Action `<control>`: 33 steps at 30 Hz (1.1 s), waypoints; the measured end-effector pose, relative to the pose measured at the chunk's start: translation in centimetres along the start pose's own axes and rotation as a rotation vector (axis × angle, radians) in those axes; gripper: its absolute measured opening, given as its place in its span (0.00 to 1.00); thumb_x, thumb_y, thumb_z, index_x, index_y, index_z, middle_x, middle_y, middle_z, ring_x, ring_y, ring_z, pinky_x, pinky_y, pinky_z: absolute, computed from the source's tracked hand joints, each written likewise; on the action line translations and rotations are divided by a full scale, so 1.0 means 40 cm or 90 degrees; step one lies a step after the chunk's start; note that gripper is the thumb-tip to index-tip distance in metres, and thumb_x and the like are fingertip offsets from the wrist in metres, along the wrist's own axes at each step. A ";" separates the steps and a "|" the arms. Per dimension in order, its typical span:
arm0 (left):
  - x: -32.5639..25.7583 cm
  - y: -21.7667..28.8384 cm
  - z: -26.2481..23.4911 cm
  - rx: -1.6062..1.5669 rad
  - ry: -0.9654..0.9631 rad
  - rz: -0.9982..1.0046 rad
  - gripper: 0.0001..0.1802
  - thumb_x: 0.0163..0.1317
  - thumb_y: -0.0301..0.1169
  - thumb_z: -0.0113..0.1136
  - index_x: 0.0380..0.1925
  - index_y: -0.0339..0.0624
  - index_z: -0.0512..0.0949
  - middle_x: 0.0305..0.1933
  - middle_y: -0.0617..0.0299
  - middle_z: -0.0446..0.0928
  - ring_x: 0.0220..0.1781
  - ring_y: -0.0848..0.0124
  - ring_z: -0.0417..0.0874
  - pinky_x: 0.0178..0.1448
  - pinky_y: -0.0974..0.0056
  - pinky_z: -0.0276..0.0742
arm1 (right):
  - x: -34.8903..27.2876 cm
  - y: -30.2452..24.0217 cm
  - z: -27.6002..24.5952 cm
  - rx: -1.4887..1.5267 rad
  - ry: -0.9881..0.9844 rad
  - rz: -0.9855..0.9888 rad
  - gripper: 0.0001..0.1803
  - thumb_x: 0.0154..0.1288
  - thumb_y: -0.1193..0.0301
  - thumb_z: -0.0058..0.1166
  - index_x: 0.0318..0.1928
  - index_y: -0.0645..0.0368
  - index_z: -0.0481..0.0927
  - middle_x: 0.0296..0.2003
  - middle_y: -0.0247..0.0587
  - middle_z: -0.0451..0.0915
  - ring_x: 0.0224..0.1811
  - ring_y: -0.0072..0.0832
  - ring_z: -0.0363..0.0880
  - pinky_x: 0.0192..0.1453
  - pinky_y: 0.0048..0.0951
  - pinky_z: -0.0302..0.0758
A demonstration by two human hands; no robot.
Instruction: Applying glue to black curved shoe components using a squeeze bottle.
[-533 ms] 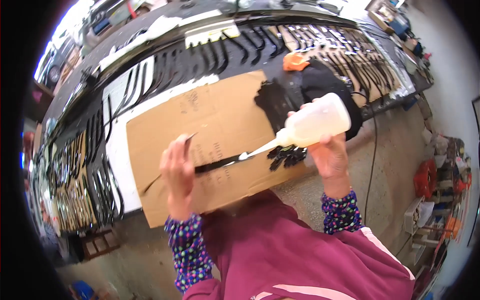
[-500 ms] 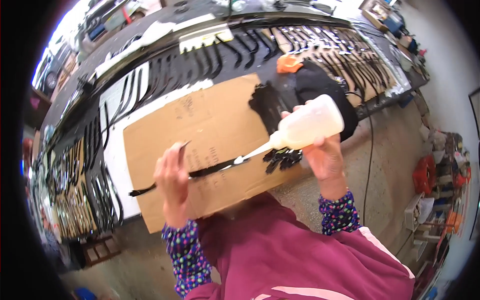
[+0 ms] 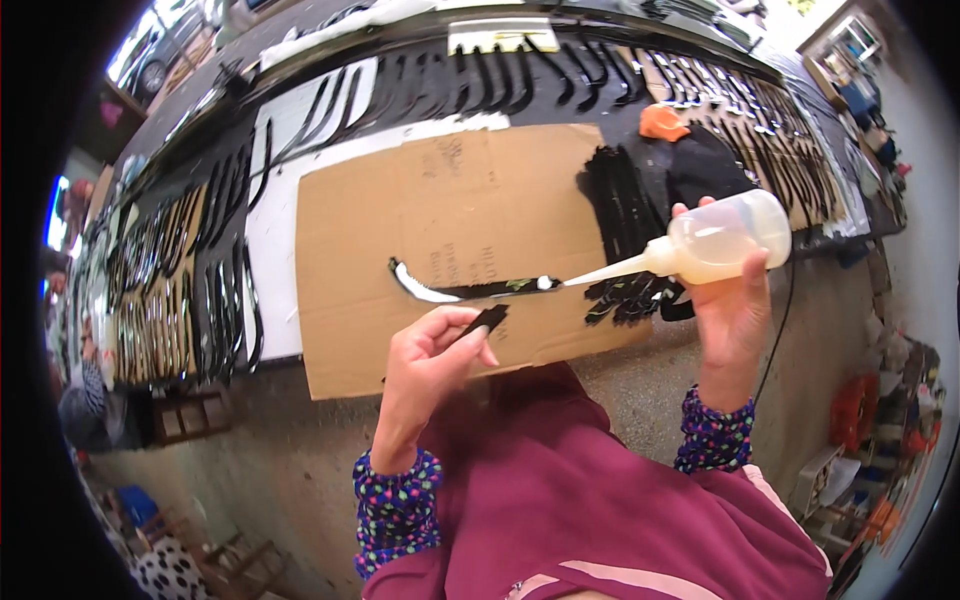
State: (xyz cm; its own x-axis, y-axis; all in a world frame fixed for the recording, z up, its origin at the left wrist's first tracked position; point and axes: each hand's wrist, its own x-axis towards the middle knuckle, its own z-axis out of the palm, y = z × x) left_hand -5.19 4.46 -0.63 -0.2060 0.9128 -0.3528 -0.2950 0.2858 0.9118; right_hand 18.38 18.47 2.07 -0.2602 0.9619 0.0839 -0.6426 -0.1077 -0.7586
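Note:
My right hand (image 3: 735, 310) grips a translucent squeeze bottle (image 3: 722, 240) tipped on its side, with pale liquid in it. Its long narrow nozzle points left, the tip at the right end of a curved black strip (image 3: 490, 290). The strip lies on a flat sheet of brown cardboard (image 3: 370, 330). White shows along its curved left end, and a white blob sits near its right end. Just below the strip, my left hand (image 3: 435, 362) pinches a small flat black piece (image 3: 488, 321) between thumb and fingers. I cannot make out whether this piece has a handle.
A pile of black strips (image 3: 615, 205) lies at the cardboard's right side, by a black cloth (image 3: 705, 170) and an orange item (image 3: 662, 123). Rows of glossy curved black strips (image 3: 500, 75) cover the table's far side and left. A dark cable (image 3: 783, 340) hangs at the right.
My left hand has moved off the strip's left part, which now shows white. The black piece in its fingers is now visible. The bottle's nozzle stays at the strip's right end. The whole view has shifted.

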 end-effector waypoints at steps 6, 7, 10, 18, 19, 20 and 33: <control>-0.038 0.024 0.006 -0.017 -0.045 -0.033 0.09 0.57 0.28 0.54 0.36 0.34 0.74 0.24 0.63 0.77 0.18 0.85 0.65 0.23 0.79 0.59 | -0.039 -0.004 0.045 -0.081 -0.035 -0.011 0.45 0.48 0.53 0.62 0.61 0.61 0.54 0.58 0.50 0.60 0.61 0.53 0.58 0.60 0.54 0.61; -0.039 0.030 0.007 -0.012 -0.072 -0.037 0.09 0.57 0.29 0.54 0.35 0.34 0.74 0.24 0.63 0.77 0.18 0.85 0.65 0.23 0.79 0.59 | -0.041 -0.006 0.049 -0.128 -0.060 -0.023 0.49 0.46 0.50 0.61 0.63 0.58 0.52 0.60 0.48 0.58 0.62 0.52 0.55 0.59 0.57 0.61; -0.046 0.043 0.000 -0.024 -0.095 -0.064 0.09 0.56 0.29 0.55 0.33 0.33 0.75 0.23 0.62 0.78 0.16 0.84 0.64 0.22 0.79 0.59 | -0.046 -0.007 0.072 -0.178 -0.066 -0.030 0.51 0.45 0.45 0.59 0.63 0.58 0.51 0.60 0.46 0.59 0.61 0.49 0.58 0.55 0.56 0.66; -0.058 0.054 -0.018 -0.026 -0.129 -0.108 0.09 0.55 0.30 0.56 0.31 0.34 0.76 0.21 0.64 0.77 0.14 0.85 0.63 0.19 0.79 0.56 | -0.033 -0.019 0.086 -0.239 -0.152 -0.076 0.51 0.46 0.45 0.58 0.63 0.60 0.49 0.58 0.46 0.60 0.59 0.48 0.62 0.52 0.55 0.69; -0.059 0.051 -0.019 -0.019 -0.135 -0.109 0.09 0.55 0.30 0.56 0.31 0.34 0.76 0.20 0.64 0.77 0.14 0.85 0.63 0.19 0.79 0.55 | -0.032 -0.018 0.088 -0.239 -0.154 -0.074 0.51 0.46 0.45 0.58 0.63 0.60 0.49 0.58 0.46 0.60 0.59 0.48 0.62 0.52 0.55 0.69; -0.059 0.049 -0.020 -0.013 -0.140 -0.110 0.09 0.55 0.30 0.56 0.31 0.34 0.76 0.20 0.65 0.77 0.14 0.85 0.63 0.19 0.79 0.54 | -0.031 -0.018 0.089 -0.232 -0.157 -0.075 0.52 0.46 0.45 0.59 0.63 0.60 0.49 0.58 0.46 0.60 0.59 0.48 0.62 0.52 0.56 0.69; -0.061 0.060 -0.022 -0.065 -0.148 -0.122 0.08 0.55 0.26 0.57 0.33 0.32 0.76 0.16 0.65 0.73 0.13 0.86 0.63 0.17 0.80 0.52 | -0.030 -0.030 0.080 -0.166 -0.228 -0.041 0.54 0.42 0.48 0.64 0.63 0.60 0.48 0.58 0.44 0.57 0.60 0.47 0.59 0.51 0.55 0.69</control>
State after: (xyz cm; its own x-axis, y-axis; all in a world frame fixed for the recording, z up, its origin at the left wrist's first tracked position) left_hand -6.21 2.67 2.24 0.0774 0.8908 -0.4478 -0.4024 0.4389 0.8034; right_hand 17.15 16.64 4.94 -0.4886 0.8116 0.3204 -0.4745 0.0611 -0.8781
